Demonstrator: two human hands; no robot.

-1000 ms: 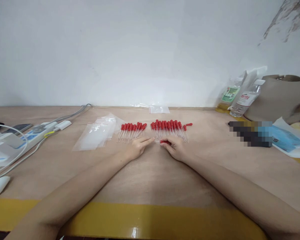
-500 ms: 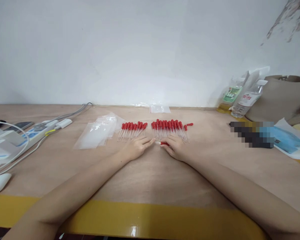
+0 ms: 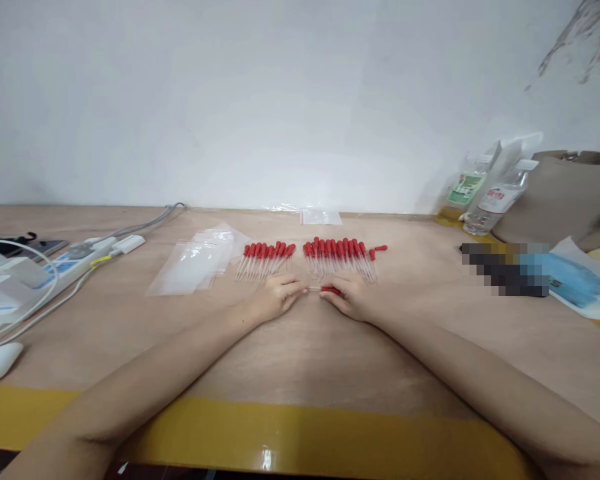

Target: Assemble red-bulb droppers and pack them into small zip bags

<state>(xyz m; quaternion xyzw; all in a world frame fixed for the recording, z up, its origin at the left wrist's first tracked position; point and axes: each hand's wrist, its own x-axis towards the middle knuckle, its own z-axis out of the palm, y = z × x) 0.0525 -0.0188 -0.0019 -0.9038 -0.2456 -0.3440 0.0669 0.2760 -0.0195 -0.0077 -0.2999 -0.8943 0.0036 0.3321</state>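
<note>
We hold one dropper (image 3: 325, 290) level, low over the table (image 3: 305, 353), just in front of the long row of droppers (image 3: 337, 257), which lies with its red bulbs pointing away from us. Our right hand (image 3: 353, 298) is closed on the dropper's red bulb, pinching it between thumb and fingers. Our left hand (image 3: 275, 298) rests with its fingers loosely curled at the glass end; we cannot tell whether they grip the tip or only touch it. Just left of the long row lies a shorter row of droppers (image 3: 265, 259), and farther left of it a stack of clear bags (image 3: 193, 263). At the right end of the long row a single dropper (image 3: 379, 249) lies crosswise. Behind the long row, by the wall, lies a small clear bag (image 3: 320, 217). Well to its right stand two bottles (image 3: 480, 190).
</note>
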